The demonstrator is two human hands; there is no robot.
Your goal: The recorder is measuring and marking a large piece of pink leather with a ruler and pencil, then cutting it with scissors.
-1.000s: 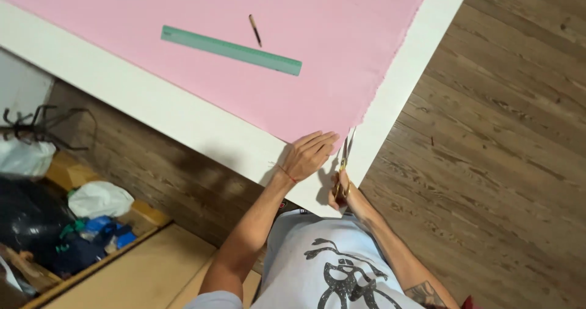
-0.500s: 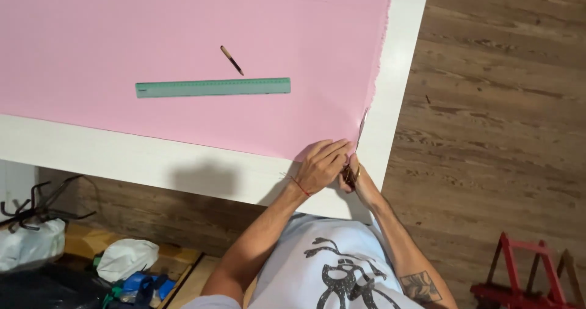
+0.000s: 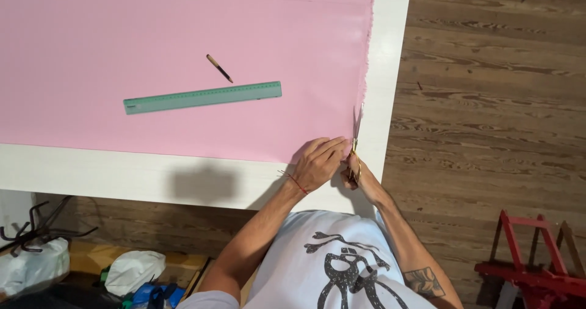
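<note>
The left hand (image 3: 318,162) lay flat, fingers spread loosely, pressing the pink fabric (image 3: 183,52) onto the white counter (image 3: 152,178) near its corner. Just beside it, the right hand (image 3: 357,173) had its fingers closed through the handles of gold scissors (image 3: 355,139), blades pointing away along the fabric's frayed edge. Well beyond the fingers lay a green ruler (image 3: 202,97) and a pencil (image 3: 219,68).

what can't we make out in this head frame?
- Right hand: mostly hidden behind the left hand; its grip on the scissors is unclear.
- Scissor blades: too thin to tell how far open.
- Pink fabric: cut off by the top and left edges.
- Ruler markings: too small.
- Red stand: cut off at the bottom right.
</note>
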